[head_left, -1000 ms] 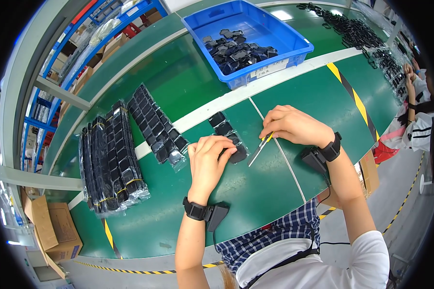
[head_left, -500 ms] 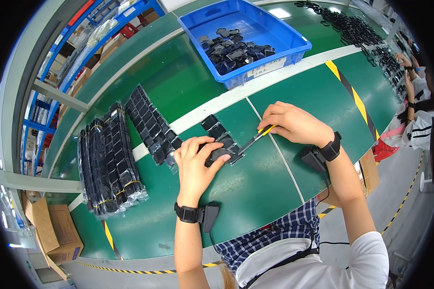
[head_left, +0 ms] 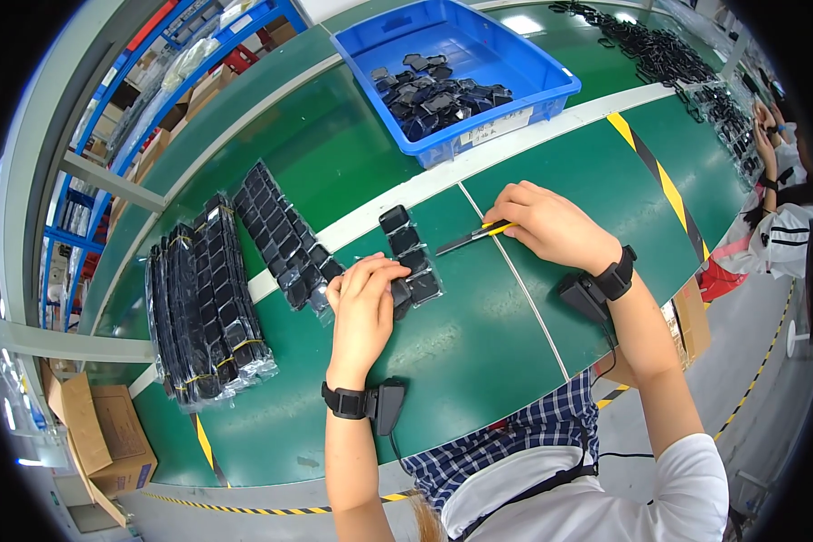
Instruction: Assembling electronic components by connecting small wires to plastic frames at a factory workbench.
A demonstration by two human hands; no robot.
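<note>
- Strip (head_left: 411,257) of black pads lies on green table (head_left: 461,352) btwn both hands, prob. so each can reach it.
- L hand (head_left: 363,307): fingers & thumb closed on dark piece (head_left: 400,294) by strip's lower L edge, prob. to steady it; exact grip partly hidden.
- R hand (head_left: 546,221): gripping thin tool (head_left: 492,231) by yellow handle, tip twd strip, just beside its R edge; can't tell if touching. Prob. held far back to keep fingers off the tip.
- Long strip (head_left: 285,239) & banded stack (head_left: 212,303) sit L of hands; blue bin (head_left: 546,93) w/ dark parts (head_left: 443,101) beyond, prob. within reach.
- Vs 0.5 s ago: tool tip off strip's lower end, now higher & lying flatter; strip turned straighter; L thumb tucked closer to fingers. Bin & stack approx. same.
</note>
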